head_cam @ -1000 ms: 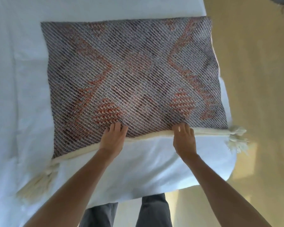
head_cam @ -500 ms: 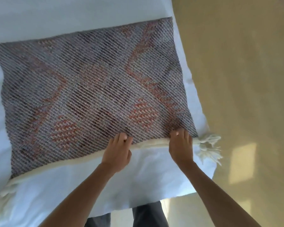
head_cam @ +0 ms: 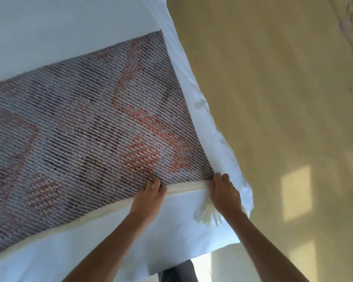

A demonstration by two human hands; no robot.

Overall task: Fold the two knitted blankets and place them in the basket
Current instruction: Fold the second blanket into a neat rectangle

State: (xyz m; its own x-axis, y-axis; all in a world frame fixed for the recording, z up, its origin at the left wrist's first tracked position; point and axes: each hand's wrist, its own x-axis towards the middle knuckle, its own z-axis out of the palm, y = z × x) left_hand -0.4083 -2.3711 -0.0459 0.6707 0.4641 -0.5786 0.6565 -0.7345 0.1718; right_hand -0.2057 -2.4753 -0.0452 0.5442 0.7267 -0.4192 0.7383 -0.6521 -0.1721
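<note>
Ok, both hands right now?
Left hand: grips the blanket edge.
Right hand: grips the blanket corner.

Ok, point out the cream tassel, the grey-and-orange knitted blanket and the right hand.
cream tassel [head_cam: 206, 215]: head view, middle of its strands.
grey-and-orange knitted blanket [head_cam: 86, 123]: head view, patterned centre.
right hand [head_cam: 224, 193]: head view, back of hand.

— What colour is the knitted blanket [head_cam: 80, 129]?
— Grey-mauve, ribbed in fine diagonal lines, with rust-orange diamonds and zigzags (fainter toward the left).
— And its border [head_cam: 184, 188]?
— Cream, like the tassel [head_cam: 207, 216]. The bed sheet [head_cam: 69, 27] is white, the floor [head_cam: 273, 98] pale yellow-beige.
</note>
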